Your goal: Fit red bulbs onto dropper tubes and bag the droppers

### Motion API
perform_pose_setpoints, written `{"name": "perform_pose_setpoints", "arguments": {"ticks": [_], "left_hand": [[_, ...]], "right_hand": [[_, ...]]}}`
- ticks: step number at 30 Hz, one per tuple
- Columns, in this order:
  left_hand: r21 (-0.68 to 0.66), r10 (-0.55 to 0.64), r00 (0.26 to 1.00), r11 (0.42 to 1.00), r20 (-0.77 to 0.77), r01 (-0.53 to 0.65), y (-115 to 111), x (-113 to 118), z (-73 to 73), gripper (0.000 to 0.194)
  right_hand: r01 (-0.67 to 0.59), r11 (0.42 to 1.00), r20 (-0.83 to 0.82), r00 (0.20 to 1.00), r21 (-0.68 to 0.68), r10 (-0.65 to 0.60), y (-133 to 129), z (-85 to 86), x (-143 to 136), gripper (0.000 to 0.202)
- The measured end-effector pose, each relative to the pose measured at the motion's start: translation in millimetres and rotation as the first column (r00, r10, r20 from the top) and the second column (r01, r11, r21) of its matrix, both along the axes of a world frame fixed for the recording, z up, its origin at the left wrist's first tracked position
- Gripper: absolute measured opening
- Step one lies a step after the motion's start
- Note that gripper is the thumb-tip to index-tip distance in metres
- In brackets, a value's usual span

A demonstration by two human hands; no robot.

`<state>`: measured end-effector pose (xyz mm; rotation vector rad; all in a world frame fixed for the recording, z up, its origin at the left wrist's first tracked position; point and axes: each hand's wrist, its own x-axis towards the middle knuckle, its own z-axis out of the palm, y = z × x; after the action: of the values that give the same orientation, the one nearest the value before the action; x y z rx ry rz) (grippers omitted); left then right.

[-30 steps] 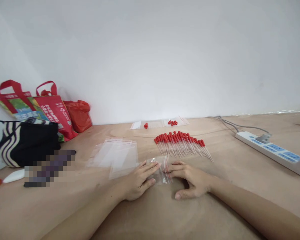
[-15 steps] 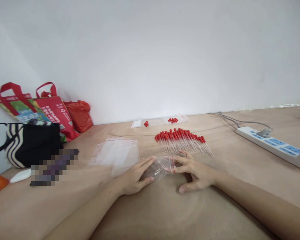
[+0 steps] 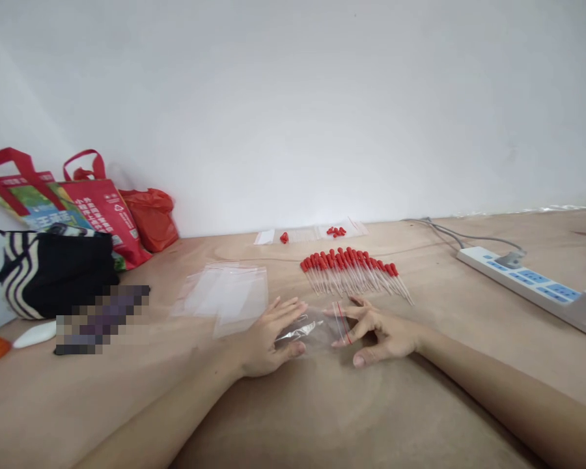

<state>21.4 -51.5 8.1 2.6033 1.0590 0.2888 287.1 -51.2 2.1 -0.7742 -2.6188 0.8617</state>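
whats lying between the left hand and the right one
A clear zip bag lies between the left hand and the right hand, its red-lined end at the right hand's fingers, as the head view shows.

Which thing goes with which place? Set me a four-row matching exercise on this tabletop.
1. Crinkled zip bag
2. Red-topped droppers
3. Power strip
4. Striped black bag

A. Right side, plug inserted
B. Far left, before shopping bags
C. Between left hand and right hand
D. Fanned out beyond the hands

Pairs: 1-C; 2-D; 3-A; 4-B
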Motion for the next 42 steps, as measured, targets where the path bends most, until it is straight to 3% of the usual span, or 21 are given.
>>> {"name": "perform_pose_setpoints", "arguments": {"ticks": [5,8,10,13,16,20,26,30,32,35,39,42], "left_hand": [[-0.053,0.002,1.0,0.999,0.004,-0.002,-1.4,7.2,-4.6,0.053],[-0.045,0.002,1.0,0.999,0.024,-0.001,0.2,6.3,-6.3,0.053],[-0.045,0.002,0.999,0.999,0.032,-0.001,0.4,6.0,-6.0,0.051],[-0.048,0.007,0.999,0.999,0.034,-0.005,-0.8,6.6,-4.2,0.049],[-0.052,0.008,1.0,0.999,0.03,-0.006,-2.1,7.2,-2.9,0.049],[-0.049,0.015,1.0,0.999,0.006,-0.015,-2.6,7.1,-3.2,0.049],[-0.03,0.001,1.0,1.0,0.014,-0.001,-1.1,6.1,-6.2,0.048],[-0.029,-0.002,1.0,1.0,0.027,0.002,-0.5,5.1,-8.7,0.048],[-0.025,-0.008,0.999,1.0,0.035,0.009,-0.1,4.4,-10.3,0.048],[-0.021,-0.012,0.999,1.0,0.045,0.013,0.5,3.9,-12.1,0.048],[-0.031,-0.005,0.999,1.0,0.042,0.007,1.3,4.7,-11.7,0.049],[-0.031,-0.006,0.999,0.999,0.038,0.007,1.1,5.5,-10.0,0.049]], "right_hand": [[0.028,1.0,-0.082,0.996,-0.005,-0.029,1.4,1.3,2.4,0.029],[0.186,0.982,-0.212,0.96,-0.013,-0.185,16.7,3.1,2.4,0.026],[0.421,0.906,-0.286,0.873,0.038,-0.394,35.4,4.7,-2.8,0.025],[0.705,0.7,-0.319,0.694,0.114,-0.646,69.2,8.8,-20.2,0.016],[0.803,0.574,-0.201,0.596,0.161,-0.778,96.8,14.3,-43.0,0.014],[0.847,0.497,0.031,0.501,0.188,-0.865,111.0,17.9,-65.9,0.027],[0.861,0.473,0.068,0.469,0.186,-0.881,109.1,16.4,-79.3,0.032],[0.849,0.488,0.045,0.49,0.201,-0.871,105.8,26.4,-71.0,0.037],[0.838,0.512,-0.019,0.524,0.189,-0.851,99.9,31.6,-55.6,0.04],[0.79,0.611,-0.286,0.598,0.053,-0.749,83.7,27.9,-22.1,0.042],[0.748,0.603,-0.483,0.433,-0.279,-0.761,56.6,0.1,13.0,0.032],[0.69,0.576,-0.538,0.312,-0.437,-0.783,41.1,-19.4,15.7,0.031]]}}
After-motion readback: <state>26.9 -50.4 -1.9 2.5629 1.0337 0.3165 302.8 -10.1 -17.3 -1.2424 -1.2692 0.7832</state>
